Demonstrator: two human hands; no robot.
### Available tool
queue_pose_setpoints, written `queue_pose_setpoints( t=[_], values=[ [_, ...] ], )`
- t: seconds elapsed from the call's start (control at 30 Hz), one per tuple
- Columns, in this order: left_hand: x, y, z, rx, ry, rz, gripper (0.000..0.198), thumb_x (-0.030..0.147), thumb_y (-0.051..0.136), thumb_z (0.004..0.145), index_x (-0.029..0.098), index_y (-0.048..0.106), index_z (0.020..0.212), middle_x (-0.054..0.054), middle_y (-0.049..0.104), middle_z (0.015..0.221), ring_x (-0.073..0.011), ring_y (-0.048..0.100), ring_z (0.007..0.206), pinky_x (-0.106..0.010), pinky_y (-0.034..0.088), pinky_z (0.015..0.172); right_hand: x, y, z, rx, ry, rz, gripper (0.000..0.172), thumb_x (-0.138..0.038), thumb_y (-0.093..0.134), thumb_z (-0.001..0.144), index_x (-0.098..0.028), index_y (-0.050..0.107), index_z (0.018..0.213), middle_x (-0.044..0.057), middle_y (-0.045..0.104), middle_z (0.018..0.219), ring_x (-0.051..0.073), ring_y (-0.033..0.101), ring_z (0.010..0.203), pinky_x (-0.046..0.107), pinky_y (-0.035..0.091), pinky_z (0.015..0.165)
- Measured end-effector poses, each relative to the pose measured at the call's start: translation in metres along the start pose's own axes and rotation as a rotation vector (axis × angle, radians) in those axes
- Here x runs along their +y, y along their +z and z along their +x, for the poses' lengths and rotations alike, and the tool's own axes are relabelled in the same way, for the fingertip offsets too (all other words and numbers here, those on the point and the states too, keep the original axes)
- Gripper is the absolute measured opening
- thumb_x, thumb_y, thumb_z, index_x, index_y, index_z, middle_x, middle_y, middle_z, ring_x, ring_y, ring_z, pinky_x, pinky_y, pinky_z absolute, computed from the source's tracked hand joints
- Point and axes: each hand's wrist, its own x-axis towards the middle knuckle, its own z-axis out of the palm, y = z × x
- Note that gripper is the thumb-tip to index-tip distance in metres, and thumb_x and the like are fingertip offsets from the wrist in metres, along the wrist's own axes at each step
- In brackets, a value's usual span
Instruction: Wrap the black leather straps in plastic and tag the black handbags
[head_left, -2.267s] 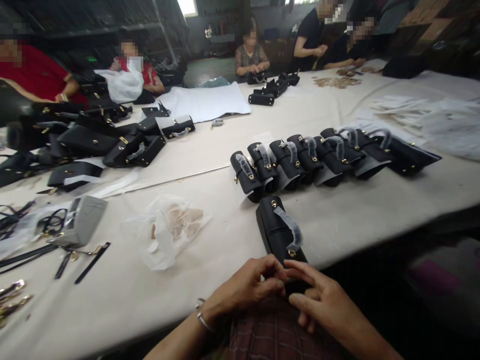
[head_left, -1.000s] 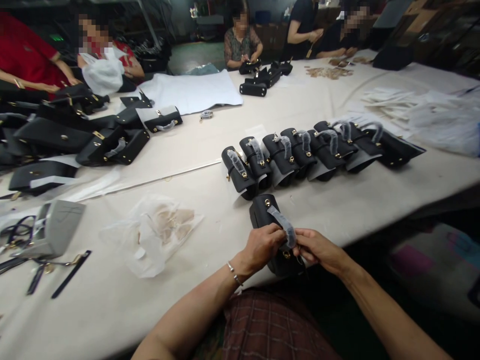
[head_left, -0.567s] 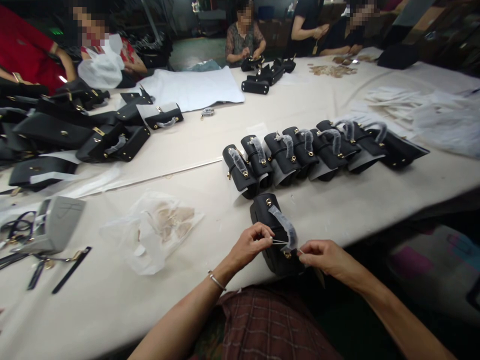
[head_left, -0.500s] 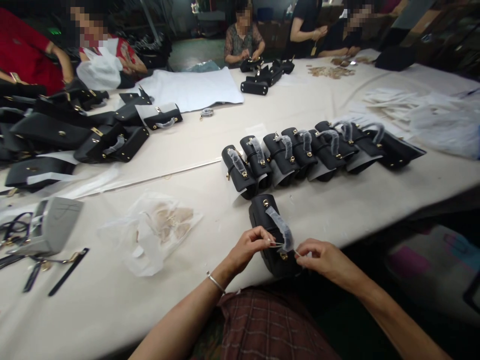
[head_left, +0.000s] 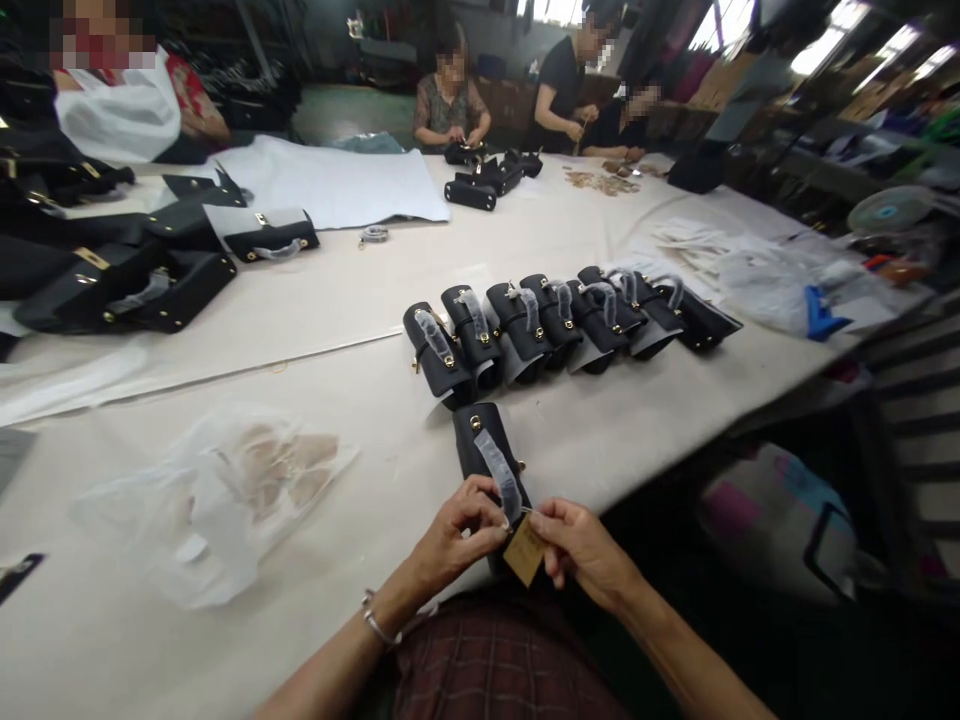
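Observation:
A small black handbag [head_left: 480, 450] lies at the table edge before me, its handle [head_left: 498, 472] wrapped in clear plastic and fixed with gold-coloured hardware. My left hand [head_left: 465, 525] is beside the handle's near end, thumb and forefinger pinched on a thin string, largely hidden by the fingers. On the other side, my right hand [head_left: 574, 545] pinches the pale string near the handle's end. A brown paper hang tag [head_left: 525, 550] dangles from it between my hands, against the right fingers. The bag's near end is partly hidden by my hands.
Several black handbags [head_left: 517, 325] stand in a row beyond mine. A plastic bag [head_left: 225, 490] holding brown tags lies left. More black bags [head_left: 127, 270] are piled far left; white strips and plastic [head_left: 757, 265] lie right. Several people work across the table [head_left: 360, 330].
The view has swung to the right. The brown tag now shows at my right fingers, where before only string was visible. My hands remain at the handle's near end.

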Motion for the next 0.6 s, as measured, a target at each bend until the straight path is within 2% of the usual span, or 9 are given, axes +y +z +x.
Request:
queue_pose_setpoints(
  t=[0.13, 0.2, 0.3, 0.37, 0.43, 0.5, 0.57, 0.6],
  values=[
    [0.005, 0.008, -0.018, -0.011, 0.031, 0.155, 0.015, 0.031, 0.069, 0.087, 0.017, 0.072, 0.086, -0.012, 0.054, 0.131, -0.0251, 0.052, 0.121, -0.033, 0.046, 0.097, 0.013, 0.025, -0.005, 0.162, -0.053, 0.181, 0.056, -0.063, 0.081, 0.064, -0.019, 0.053, 0.086, -0.006, 0.060, 0.051, 0.007, 0.052, 0.044, 0.016, 0.045, 0.043],
    [0.007, 0.011, -0.025, -0.043, 0.041, 0.241, 0.012, 0.026, 0.067, 0.088, 0.019, 0.074, 0.095, -0.012, 0.046, 0.143, -0.0229, 0.056, 0.117, -0.035, 0.046, 0.101, 0.015, 0.034, -0.008, 0.241, -0.055, 0.295, 0.059, -0.059, 0.087, 0.057, -0.018, 0.055, 0.086, -0.005, 0.061, 0.053, 0.007, 0.053, 0.046, 0.016, 0.047, 0.045],
    [0.012, 0.012, -0.033, -0.107, 0.042, 0.332, 0.031, 0.018, 0.056, 0.092, 0.025, 0.069, 0.119, -0.012, 0.029, 0.158, -0.0165, 0.063, 0.102, -0.035, 0.050, 0.099, 0.015, 0.039, -0.010, 0.318, -0.038, 0.417, 0.062, -0.053, 0.093, 0.050, -0.019, 0.057, 0.087, -0.005, 0.063, 0.056, 0.008, 0.055, 0.049, 0.017, 0.049, 0.046],
    [0.016, 0.011, -0.037, -0.163, 0.048, 0.354, 0.042, 0.014, 0.049, 0.094, 0.029, 0.062, 0.132, -0.012, 0.023, 0.161, -0.0161, 0.064, 0.103, -0.035, 0.051, 0.100, 0.017, 0.037, -0.010, 0.349, -0.046, 0.449, 0.062, -0.052, 0.094, 0.049, -0.020, 0.057, 0.088, -0.005, 0.062, 0.057, 0.009, 0.054, 0.049, 0.017, 0.047, 0.045],
    [0.018, 0.012, -0.038, -0.195, 0.060, 0.342, 0.043, 0.014, 0.048, 0.095, 0.029, 0.060, 0.134, -0.013, 0.028, 0.160, -0.0183, 0.063, 0.110, -0.037, 0.049, 0.102, 0.020, 0.035, -0.010, 0.364, -0.080, 0.430, 0.057, -0.052, 0.091, 0.054, -0.022, 0.056, 0.088, -0.006, 0.059, 0.055, 0.009, 0.050, 0.048, 0.019, 0.044, 0.041],
    [0.015, 0.016, -0.036, -0.170, 0.065, 0.306, 0.036, 0.017, 0.052, 0.094, 0.026, 0.066, 0.126, -0.014, 0.038, 0.154, -0.0219, 0.060, 0.118, -0.039, 0.047, 0.106, 0.024, 0.034, -0.010, 0.372, -0.125, 0.381, 0.052, -0.053, 0.087, 0.060, -0.023, 0.056, 0.088, -0.007, 0.055, 0.054, 0.009, 0.045, 0.046, 0.019, 0.039, 0.038],
    [0.007, 0.023, -0.030, -0.069, 0.032, 0.214, 0.028, 0.020, 0.057, 0.092, 0.023, 0.069, 0.117, -0.014, 0.050, 0.143, -0.0229, 0.060, 0.117, -0.039, 0.049, 0.103, 0.027, 0.033, -0.010, 0.358, -0.156, 0.297, 0.047, -0.053, 0.084, 0.066, -0.023, 0.056, 0.089, -0.007, 0.053, 0.054, 0.009, 0.042, 0.044, 0.020, 0.034, 0.037],
    [0.002, 0.027, -0.027, 0.002, -0.015, 0.142, 0.024, 0.022, 0.059, 0.091, 0.022, 0.068, 0.114, -0.014, 0.058, 0.132, -0.0215, 0.064, 0.109, -0.037, 0.053, 0.096, 0.029, 0.033, -0.011, 0.343, -0.163, 0.231, 0.046, -0.055, 0.082, 0.068, -0.022, 0.057, 0.089, -0.006, 0.053, 0.054, 0.008, 0.041, 0.044, 0.020, 0.032, 0.037]
  ],
)
